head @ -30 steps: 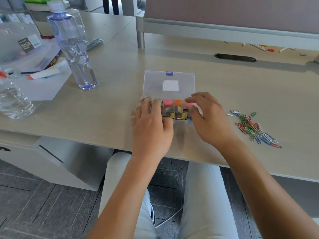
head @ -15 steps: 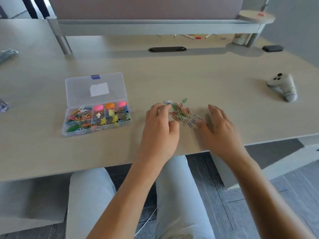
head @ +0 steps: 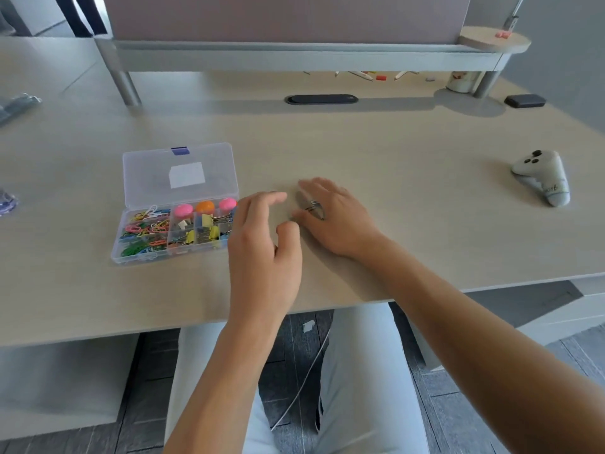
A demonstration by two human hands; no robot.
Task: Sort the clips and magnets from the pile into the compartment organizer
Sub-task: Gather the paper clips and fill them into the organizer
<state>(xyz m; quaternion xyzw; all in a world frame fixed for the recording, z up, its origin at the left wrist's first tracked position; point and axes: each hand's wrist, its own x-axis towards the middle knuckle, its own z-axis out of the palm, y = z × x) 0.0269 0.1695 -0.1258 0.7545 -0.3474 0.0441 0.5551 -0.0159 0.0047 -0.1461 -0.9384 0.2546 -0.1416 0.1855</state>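
We see the pale wooden desk point(head: 393, 165) filling most of the frame, and on it, left of centre, the clear compartment organizer point(head: 173, 235) with its lid point(head: 180, 173) folded back toward the top of the frame. Its long axis runs left to right. The left compartment holds coloured paper clips point(head: 144, 229); the ones beside it hold binder clips point(head: 204, 229), and three round magnets point(head: 204, 206), pink, orange and pink, sit along the back row.

Our right hand point(head: 334, 221) lies just right of centre, fingers spread flat over the desk, covering what we judge to be the remaining pile of clips; only a glint of wire point(head: 312, 204) shows under the fingers. Our left hand point(head: 265, 237) hovers between it and the organizer, fingers loosely curled, holding nothing we can see.

So the organizer lies to the left of both hands, and the left hand is the nearer one; the pile sits under the right. A gathered clip must travel leftward, past the left hand, to the left compartment.

A pale game controller point(head: 541, 176) rests at far right.
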